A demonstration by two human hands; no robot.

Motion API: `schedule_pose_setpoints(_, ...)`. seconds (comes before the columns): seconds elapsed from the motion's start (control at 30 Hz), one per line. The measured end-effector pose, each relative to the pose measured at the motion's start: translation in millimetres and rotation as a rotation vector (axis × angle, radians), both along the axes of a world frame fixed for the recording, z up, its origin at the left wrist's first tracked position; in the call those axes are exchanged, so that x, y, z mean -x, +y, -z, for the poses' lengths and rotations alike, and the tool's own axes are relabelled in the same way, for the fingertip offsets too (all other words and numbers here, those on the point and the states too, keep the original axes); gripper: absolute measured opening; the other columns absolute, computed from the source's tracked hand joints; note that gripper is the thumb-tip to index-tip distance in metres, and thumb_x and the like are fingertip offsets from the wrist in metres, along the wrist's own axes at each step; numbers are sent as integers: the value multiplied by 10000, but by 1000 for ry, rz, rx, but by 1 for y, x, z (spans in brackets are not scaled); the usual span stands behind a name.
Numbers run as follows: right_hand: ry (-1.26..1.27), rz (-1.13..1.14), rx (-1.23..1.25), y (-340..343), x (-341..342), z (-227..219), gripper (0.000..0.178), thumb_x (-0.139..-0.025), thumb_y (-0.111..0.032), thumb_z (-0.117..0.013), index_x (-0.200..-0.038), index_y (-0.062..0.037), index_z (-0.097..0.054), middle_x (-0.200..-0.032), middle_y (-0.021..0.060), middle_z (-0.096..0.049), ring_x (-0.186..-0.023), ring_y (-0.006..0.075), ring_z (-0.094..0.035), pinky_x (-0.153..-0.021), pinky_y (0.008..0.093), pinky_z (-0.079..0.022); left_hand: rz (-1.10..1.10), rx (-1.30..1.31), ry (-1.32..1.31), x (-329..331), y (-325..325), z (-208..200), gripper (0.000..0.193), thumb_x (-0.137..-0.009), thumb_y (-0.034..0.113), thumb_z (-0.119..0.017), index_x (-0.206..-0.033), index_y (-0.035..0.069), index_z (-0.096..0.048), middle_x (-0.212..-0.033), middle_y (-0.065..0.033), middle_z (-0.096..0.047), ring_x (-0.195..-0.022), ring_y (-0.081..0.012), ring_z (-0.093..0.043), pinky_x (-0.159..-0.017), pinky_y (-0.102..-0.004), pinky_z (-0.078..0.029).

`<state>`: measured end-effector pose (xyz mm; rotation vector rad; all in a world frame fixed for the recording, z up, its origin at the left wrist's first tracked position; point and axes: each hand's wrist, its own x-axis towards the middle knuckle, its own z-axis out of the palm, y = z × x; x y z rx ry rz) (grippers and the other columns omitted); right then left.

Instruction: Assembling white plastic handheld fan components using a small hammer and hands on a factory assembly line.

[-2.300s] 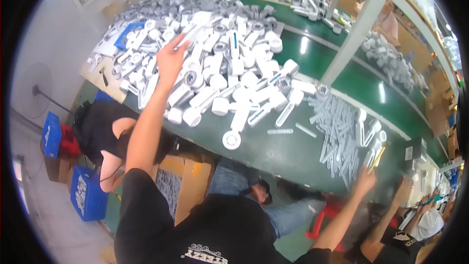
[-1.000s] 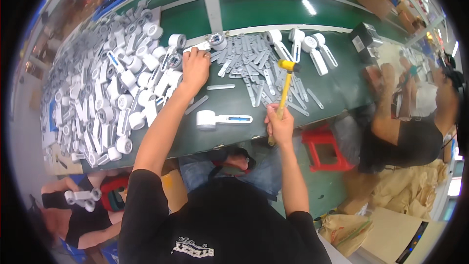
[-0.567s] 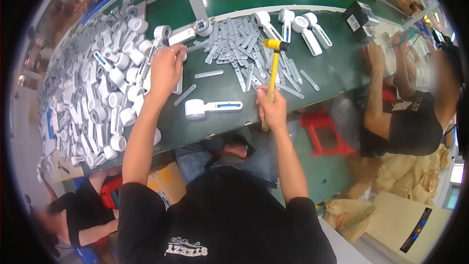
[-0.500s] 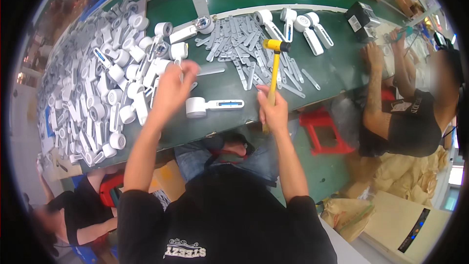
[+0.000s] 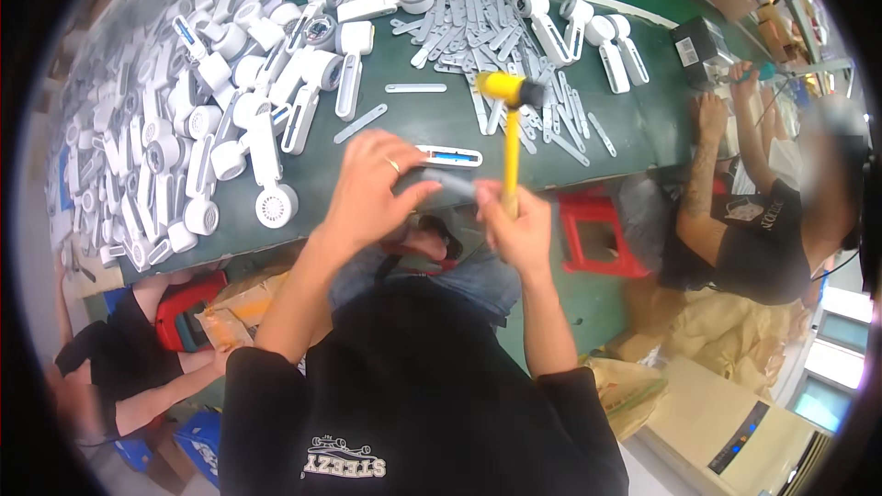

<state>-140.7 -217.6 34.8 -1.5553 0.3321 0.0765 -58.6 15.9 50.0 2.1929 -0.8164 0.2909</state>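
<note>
My right hand (image 5: 519, 228) is closed around the yellow handle of a small mallet (image 5: 512, 161), its yellow and black head raised and slightly blurred. A blurred grey plastic strip (image 5: 452, 185) spans from my left thumb to my right fingertips. My left hand (image 5: 367, 186) pinches its near end. Just beyond lies a white handheld fan (image 5: 457, 156) with an open slot in its handle and a blue part inside; my left hand hides its head. Two loose grey strips, one flat (image 5: 415, 88) and one slanted (image 5: 361, 123), rest on the green table beyond my left hand.
Many white handheld fans (image 5: 197, 119) are heaped on the left. A pile of grey strips (image 5: 473, 32) lies at the far middle, several fans (image 5: 611, 55) beside it. A black box (image 5: 703, 50) stands far right. Co-workers sit at both sides; a red stool (image 5: 597, 234) is below the table edge.
My left hand has come back from the fan heap toward my right hand. A grey strip now shows between them. The view has shifted, and the mallet is still in my right hand.
</note>
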Motion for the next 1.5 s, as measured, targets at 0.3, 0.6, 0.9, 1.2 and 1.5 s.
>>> schedule_pose_setpoints(0.3,110,-141,129,-5,-66,10,244,-1021,-197,-751,-1193,-25,-774,-715,-34,-617,-498,31,-487,-435,221,-355,-87,-40,-20,-16,3,35,706,-841,168,-859,-1460,52,-540,-1107,-95,-755,-1153,-335,-648,-1211,-515,-410)
schedule_pose_setpoints(0.6,162,-303,295,-11,-78,-5,231,-1004,-206,-771,-1197,-81,-792,-695,-51,-599,-513,38,-484,-448,239,-351,73,-16,-218,-30,1,46,244,-856,149,-824,-1091,115,-766,-995,-67,-717,-1016,-301,-682,-1060,-473,-527)
schedule_pose_setpoints(0.9,146,-155,202,-9,-73,0,233,-999,-191,-784,-1178,-42,-781,-712,-30,-628,-474,29,-455,-426,224,-320,12,14,-21,-29,3,50,629,-832,151,-870,-1420,109,-650,-1069,-80,-736,-1063,-326,-668,-1014,-453,-513)
schedule_pose_setpoints(1.2,52,-245,275,-13,-75,6,193,-998,-148,-779,-1167,-62,-815,-720,-65,-606,-603,17,-499,-513,219,-349,-29,61,57,-27,2,49,859,-841,156,-885,-1577,70,-449,-1096,-78,-765,-1173,-324,-653,-1085,-451,-477)
schedule_pose_setpoints(1.5,82,-354,381,-15,-81,-3,219,-1002,-170,-772,-1201,-86,-807,-712,-60,-600,-605,23,-498,-517,233,-367,93,-34,-222,-33,-2,50,310,-886,195,-812,-1194,195,-777,-1078,-21,-780,-1060,-251,-704,-1050,-447,-540)
